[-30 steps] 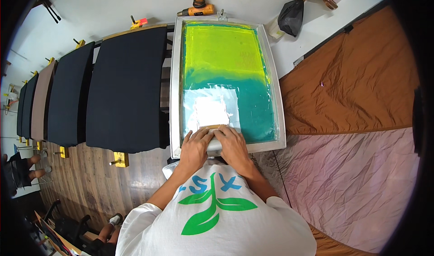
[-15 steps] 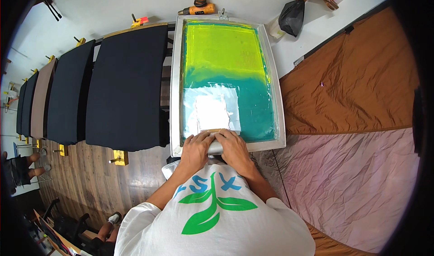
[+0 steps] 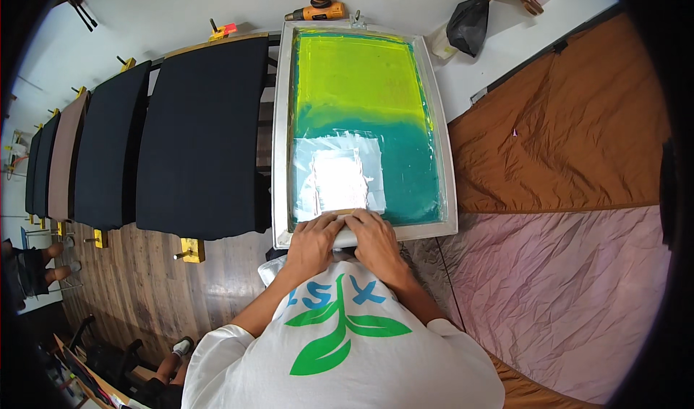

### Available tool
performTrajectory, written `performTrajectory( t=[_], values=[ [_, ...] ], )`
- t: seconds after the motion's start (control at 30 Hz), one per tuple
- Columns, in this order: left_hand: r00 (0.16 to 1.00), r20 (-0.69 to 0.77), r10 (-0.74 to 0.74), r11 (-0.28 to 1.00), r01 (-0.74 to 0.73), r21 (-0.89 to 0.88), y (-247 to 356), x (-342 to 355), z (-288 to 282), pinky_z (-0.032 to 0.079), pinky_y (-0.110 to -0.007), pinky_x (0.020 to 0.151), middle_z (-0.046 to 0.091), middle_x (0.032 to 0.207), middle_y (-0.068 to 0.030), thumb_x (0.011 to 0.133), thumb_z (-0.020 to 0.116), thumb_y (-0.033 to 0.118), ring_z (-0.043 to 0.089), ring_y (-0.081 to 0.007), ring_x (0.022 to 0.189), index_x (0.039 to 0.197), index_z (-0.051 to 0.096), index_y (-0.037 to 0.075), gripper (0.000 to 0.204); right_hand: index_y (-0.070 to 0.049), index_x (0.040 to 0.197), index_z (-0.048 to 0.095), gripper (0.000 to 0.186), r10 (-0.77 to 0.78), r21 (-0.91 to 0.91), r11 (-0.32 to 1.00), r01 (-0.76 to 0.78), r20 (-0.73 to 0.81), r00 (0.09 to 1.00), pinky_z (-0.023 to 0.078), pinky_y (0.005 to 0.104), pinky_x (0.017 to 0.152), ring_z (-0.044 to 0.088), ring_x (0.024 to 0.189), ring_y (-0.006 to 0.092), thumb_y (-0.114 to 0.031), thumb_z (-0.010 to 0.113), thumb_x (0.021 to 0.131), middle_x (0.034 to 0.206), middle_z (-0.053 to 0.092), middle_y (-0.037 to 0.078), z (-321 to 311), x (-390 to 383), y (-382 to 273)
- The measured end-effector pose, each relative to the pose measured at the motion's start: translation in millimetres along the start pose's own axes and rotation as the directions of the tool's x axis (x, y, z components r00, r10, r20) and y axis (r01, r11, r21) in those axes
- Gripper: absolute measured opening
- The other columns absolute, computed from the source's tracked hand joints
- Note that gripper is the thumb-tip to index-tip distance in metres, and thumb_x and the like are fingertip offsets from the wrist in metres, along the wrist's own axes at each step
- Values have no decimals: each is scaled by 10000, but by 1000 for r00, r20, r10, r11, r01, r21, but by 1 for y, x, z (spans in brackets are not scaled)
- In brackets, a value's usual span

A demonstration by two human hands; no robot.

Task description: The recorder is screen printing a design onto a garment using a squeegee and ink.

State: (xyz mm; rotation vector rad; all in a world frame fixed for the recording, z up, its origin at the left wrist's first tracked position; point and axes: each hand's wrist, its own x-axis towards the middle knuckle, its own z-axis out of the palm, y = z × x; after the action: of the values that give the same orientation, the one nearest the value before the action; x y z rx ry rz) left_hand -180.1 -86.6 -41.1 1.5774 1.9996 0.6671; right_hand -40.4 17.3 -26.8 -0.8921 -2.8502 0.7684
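Note:
A screen printing frame (image 3: 448, 141) with a silver border holds a yellow-green and teal mesh (image 3: 358, 76). On its lower left lies a white patch of ink (image 3: 340, 178) inside a paler square. My left hand (image 3: 311, 243) and my right hand (image 3: 376, 243) grip a squeegee (image 3: 347, 212) with a wooden-looking edge at the near side of the screen. Their fingers curl over the bar, with the thumbs close together. The squeegee's lower part is mostly hidden by my fingers.
Boards covered in dark cloth (image 3: 202, 134) and one pinkish-brown board (image 3: 66, 156) extend leftward. An orange heat gun (image 3: 323, 11) and black plastic bag (image 3: 466, 26) sit behind. Brown and pink fabric (image 3: 549, 279) covers the right side. Other people's legs (image 3: 54, 272) show at the left.
My hands and the squeegee have moved slightly toward me, down the frame, exposing a little more of the white ink. My grip stays the same.

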Motion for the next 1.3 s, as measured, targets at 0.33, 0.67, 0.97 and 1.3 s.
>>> performTrajectory(
  t=[0.33, 0.67, 0.97, 1.3],
  values=[
    [992, -81, 96, 989, -86, 120, -13, 50, -22, 535, -439, 736, 698, 893, -173, 666, 599, -91, 684, -344, 812, 1065, 662, 46, 426, -23, 1075, 670, 427, -19, 55, 998, 17, 37, 999, 512, 460, 882, 620, 1018, 386, 90, 574, 674, 1077, 663, 171, -15, 55, 21],
    [1000, -27, 15, 997, -12, 72, -47, 128, -38, 532, -454, 811, 696, 1003, -186, 710, 585, -94, 665, -389, 913, 1105, 687, 63, 437, -76, 1081, 698, 419, 24, -62, 998, -17, 119, 993, 519, 479, 855, 621, 1021, 386, 57, 605, 695, 1028, 666, 175, -25, 139, 47],
    [983, -153, 104, 994, -100, 34, -35, 73, -11, 551, -424, 848, 670, 1118, -202, 688, 582, -128, 658, -390, 981, 1167, 637, 4, 500, -20, 1127, 644, 481, 16, 15, 1000, -16, -28, 999, 506, 461, 900, 583, 1061, 393, 107, 587, 667, 1111, 637, 176, 0, 77, 28],
    [998, 57, 19, 1000, -19, -16, 0, 16, -19, 549, -418, 847, 692, 1093, -184, 683, 598, -77, 675, -366, 957, 1167, 658, 22, 497, -12, 1085, 660, 450, 48, 126, 990, -61, 99, 994, 490, 444, 935, 589, 1087, 383, 90, 589, 652, 1140, 648, 176, -5, 16, 6]
  ],
)
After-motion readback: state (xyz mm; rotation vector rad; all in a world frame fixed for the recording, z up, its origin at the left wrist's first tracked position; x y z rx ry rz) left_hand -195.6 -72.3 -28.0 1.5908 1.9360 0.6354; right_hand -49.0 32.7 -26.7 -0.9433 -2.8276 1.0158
